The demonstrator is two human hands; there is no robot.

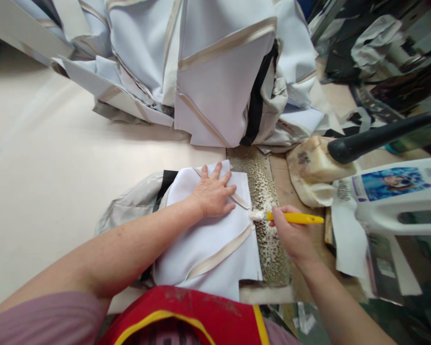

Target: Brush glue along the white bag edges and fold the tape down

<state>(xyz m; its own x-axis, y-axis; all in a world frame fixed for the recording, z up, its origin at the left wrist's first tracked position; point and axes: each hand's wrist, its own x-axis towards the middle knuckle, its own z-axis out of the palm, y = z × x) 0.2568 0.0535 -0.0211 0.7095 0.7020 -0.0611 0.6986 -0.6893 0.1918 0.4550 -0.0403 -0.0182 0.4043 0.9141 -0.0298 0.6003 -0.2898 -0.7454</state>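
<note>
My left hand lies flat, fingers spread, on a white fabric piece with beige glued bands, pressing it to the table. My right hand grips a small brush with a yellow handle; its bristle tip touches the right edge of the fabric piece. Under that edge runs a strip crusted with dried glue.
A tall pile of similar white pieces stands behind. To the right sit a glue-caked tub, a black handle and a white plastic jug. The cream tabletop stretches left. A red apron is at the bottom.
</note>
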